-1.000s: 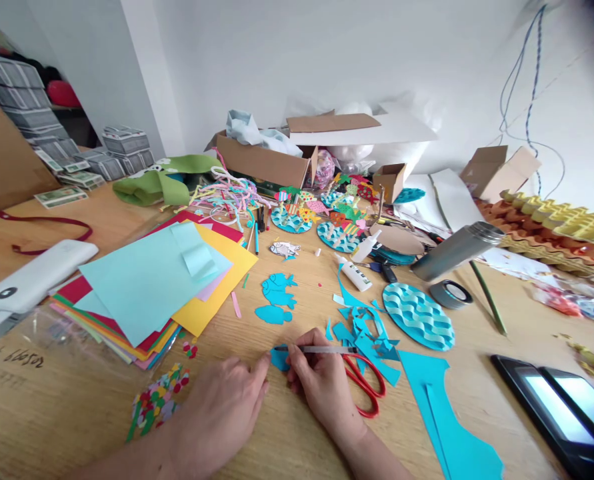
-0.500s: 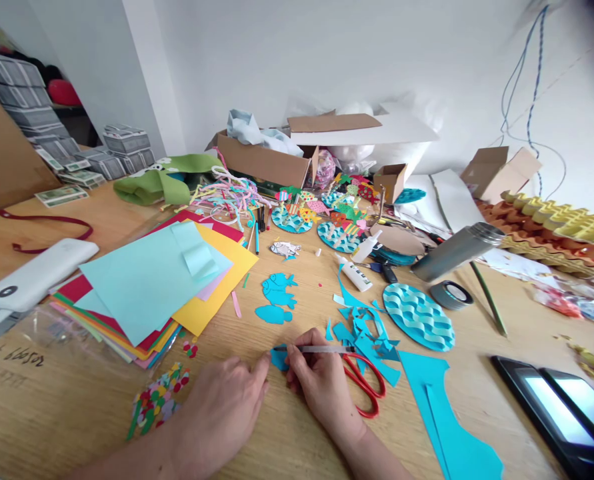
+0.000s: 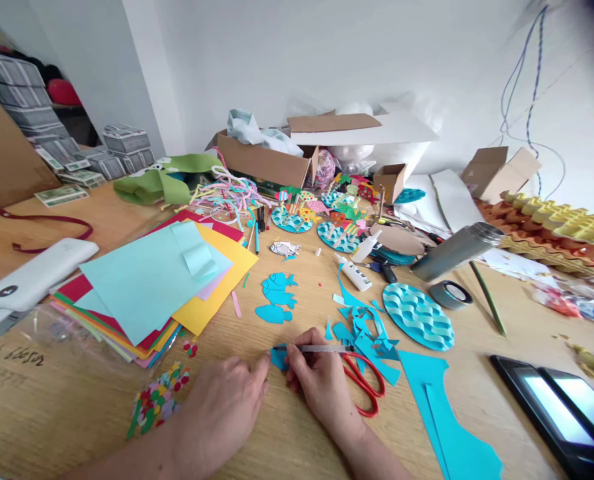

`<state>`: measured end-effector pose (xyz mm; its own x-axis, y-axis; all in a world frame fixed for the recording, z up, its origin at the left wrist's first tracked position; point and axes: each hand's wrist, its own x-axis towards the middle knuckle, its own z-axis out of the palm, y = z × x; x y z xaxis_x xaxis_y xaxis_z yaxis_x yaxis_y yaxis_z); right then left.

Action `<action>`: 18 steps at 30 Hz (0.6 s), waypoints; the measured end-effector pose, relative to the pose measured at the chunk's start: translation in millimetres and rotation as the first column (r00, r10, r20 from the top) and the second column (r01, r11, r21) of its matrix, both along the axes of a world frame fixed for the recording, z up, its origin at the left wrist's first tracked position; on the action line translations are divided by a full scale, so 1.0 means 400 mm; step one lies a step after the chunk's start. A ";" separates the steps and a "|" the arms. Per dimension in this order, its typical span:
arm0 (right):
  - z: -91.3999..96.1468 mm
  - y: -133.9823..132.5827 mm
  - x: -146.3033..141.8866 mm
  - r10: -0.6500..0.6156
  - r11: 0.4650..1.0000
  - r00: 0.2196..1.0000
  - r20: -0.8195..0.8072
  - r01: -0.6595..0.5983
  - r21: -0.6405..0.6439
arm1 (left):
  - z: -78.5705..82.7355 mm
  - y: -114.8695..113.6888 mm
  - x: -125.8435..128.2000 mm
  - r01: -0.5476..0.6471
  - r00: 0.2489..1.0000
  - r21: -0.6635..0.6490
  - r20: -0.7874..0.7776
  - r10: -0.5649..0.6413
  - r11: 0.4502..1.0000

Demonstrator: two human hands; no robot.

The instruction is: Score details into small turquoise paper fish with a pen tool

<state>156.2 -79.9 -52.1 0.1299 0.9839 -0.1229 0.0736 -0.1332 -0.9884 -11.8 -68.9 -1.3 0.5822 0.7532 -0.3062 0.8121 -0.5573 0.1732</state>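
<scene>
My right hand (image 3: 321, 383) grips a thin pen (image 3: 321, 349), its tip resting on a small blue paper cutout (image 3: 279, 359) on the wooden table. My left hand (image 3: 221, 410) lies beside it, fingers pressed down on the cutout's left edge. Three blue paper fish (image 3: 277, 298) lie just beyond. Red-handled scissors (image 3: 364, 383) sit right of my right hand, among blue paper scraps (image 3: 364, 327).
A stack of coloured paper sheets (image 3: 151, 283) lies at left, with a white power bank (image 3: 34, 273) beyond it. A round blue wave disc (image 3: 417, 315), glue bottle (image 3: 354, 273), steel flask (image 3: 457, 251), tape roll (image 3: 451, 293) and tablets (image 3: 561, 407) sit at right. Boxes and finished fish discs (image 3: 317, 217) crowd the back.
</scene>
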 end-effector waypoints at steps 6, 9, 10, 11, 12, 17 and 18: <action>0.004 -0.001 -0.002 -0.012 1.000 1.000 0.007 0.013 -0.017 | 0.010 0.002 0.002 -0.009 1.000 -0.027 0.005 0.009 1.000; 0.006 -0.002 -0.001 -0.010 1.000 1.000 0.019 0.011 -0.019 | 0.010 0.003 0.001 -0.012 1.000 -0.041 0.004 0.012 0.999; 0.007 -0.002 -0.001 -0.009 1.000 1.000 0.021 0.010 -0.022 | 0.009 0.003 0.001 -0.013 1.000 -0.042 0.003 0.013 0.999; 0.007 -0.002 -0.001 -0.010 1.000 1.000 0.021 0.010 -0.025 | 0.008 0.003 0.001 -0.015 1.000 -0.042 0.001 0.015 0.999; 0.008 -0.002 -0.001 -0.011 1.000 1.000 0.020 0.012 -0.028 | 0.007 0.004 0.001 -0.015 1.000 -0.042 0.000 0.015 0.999; 0.009 -0.001 -0.002 -0.015 1.000 1.000 0.002 0.015 -0.027 | 0.005 0.006 0.004 -0.013 1.000 -0.052 -0.008 0.012 0.999; 0.009 -0.001 -0.002 -0.016 1.000 1.000 0.002 0.016 -0.025 | 0.006 0.006 0.004 -0.013 1.000 -0.054 -0.011 0.012 0.998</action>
<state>155.3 -80.3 -48.7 0.1459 0.9783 -0.1472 0.0728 -0.1590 -0.9846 -10.2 -66.3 1.0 0.5693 0.7426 -0.3529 0.8209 -0.5371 0.1939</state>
